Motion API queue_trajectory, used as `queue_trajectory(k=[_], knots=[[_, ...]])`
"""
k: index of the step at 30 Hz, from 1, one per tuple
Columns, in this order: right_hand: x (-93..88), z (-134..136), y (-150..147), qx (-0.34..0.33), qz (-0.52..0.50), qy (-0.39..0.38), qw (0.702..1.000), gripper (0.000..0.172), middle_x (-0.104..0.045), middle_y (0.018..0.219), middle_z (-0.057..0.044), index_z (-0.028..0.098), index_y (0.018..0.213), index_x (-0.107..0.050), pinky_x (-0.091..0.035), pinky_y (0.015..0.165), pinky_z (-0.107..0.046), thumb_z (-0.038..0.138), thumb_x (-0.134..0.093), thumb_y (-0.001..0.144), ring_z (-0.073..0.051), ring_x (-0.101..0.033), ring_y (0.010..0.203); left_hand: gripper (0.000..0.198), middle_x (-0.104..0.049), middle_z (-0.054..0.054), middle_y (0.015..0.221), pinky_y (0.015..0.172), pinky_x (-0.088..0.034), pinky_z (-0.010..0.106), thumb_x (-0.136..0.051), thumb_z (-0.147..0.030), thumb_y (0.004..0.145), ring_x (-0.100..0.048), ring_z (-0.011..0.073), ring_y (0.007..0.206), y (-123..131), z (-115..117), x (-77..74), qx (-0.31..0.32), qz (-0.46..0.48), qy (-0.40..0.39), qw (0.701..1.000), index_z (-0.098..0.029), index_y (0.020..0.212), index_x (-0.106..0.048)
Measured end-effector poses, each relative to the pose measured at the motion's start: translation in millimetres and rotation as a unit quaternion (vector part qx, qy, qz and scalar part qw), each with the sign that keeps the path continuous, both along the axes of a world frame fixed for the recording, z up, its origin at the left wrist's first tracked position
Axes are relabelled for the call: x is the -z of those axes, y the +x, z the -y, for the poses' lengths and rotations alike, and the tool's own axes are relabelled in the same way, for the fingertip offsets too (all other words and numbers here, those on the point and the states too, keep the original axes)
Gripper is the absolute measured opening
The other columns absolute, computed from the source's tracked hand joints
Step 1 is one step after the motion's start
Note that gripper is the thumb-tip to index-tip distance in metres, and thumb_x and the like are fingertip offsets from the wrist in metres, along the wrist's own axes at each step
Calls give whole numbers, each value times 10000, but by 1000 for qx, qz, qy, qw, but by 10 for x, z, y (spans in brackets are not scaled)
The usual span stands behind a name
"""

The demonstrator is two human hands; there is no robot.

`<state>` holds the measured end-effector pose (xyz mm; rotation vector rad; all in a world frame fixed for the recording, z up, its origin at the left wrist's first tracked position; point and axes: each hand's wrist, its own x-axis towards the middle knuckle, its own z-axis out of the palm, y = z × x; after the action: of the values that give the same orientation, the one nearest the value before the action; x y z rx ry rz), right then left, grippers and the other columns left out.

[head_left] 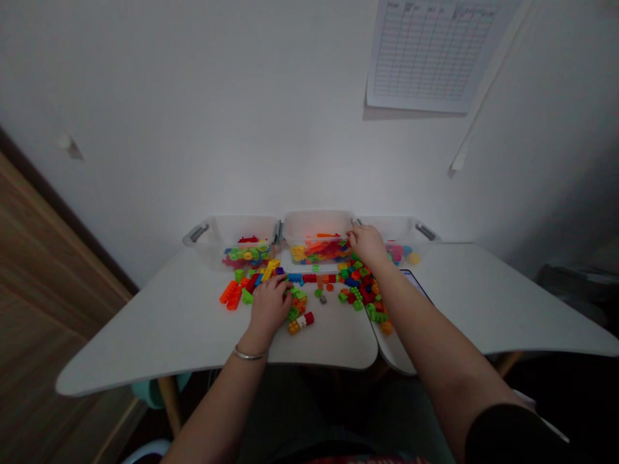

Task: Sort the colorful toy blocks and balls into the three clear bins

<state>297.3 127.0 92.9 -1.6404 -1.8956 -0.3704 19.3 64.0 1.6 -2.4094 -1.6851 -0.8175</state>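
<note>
My left hand (pixel 271 301) rests low over the colored blocks on the table, its fingers bent among green and blue pieces; what lies under the fingertips is hidden. A silver bangle circles that wrist. My right hand (pixel 366 243) is at the right end of the middle clear bin (pixel 316 223), thumb and fingers drawn together near its rim; anything between them is too small to tell. Orange and red pieces lie in that bin. A row of blocks (pixel 309 278) runs between the hands. Nearer me lies a yellow, white and red block stack (pixel 301 323).
A left clear bin (pixel 242 229) holds mixed pieces, and a right clear bin (pixel 399 227) has pink, blue and yellow ones. Orange blocks (pixel 231 294) lie at left. A dark-edged phone or tablet (pixel 414 283) is partly behind my right forearm. A wall stands behind the bins.
</note>
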Motion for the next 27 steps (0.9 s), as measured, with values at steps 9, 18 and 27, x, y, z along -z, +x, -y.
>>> queue_trajectory(k=[9, 18, 27], knots=[[54, 121, -161, 64, 9, 7, 998, 354, -688, 1075, -164, 129, 973, -714, -469, 908, -387, 238, -379, 941, -279, -583, 1053, 233, -645, 58, 1253, 943, -471, 447, -517, -242, 850, -597, 262, 1112, 7, 4, -13, -2, -7, 0, 1000, -220, 989, -704], [206, 219, -247, -12, -144, 68, 987, 280, -591, 1264, -147, 152, 1053, -685, -403, 1034, -439, 234, -499, 862, -275, -517, 1189, 232, -642, 50, 1260, 955, -466, 452, -506, -235, 854, -593, 263, 1124, 13, 12, -30, -1, -1, -7, 1000, -217, 979, -701], [473, 803, -231, -27, -93, -2, 995, 247, -716, 987, -84, 191, 986, -700, -428, 892, -370, 253, -478, 898, -239, -610, 944, 244, -635, 50, 1272, 954, -465, 437, -496, -254, 865, -586, 264, 1132, 23, 30, -50, -5, -13, -11, 1000, -225, 993, -701]])
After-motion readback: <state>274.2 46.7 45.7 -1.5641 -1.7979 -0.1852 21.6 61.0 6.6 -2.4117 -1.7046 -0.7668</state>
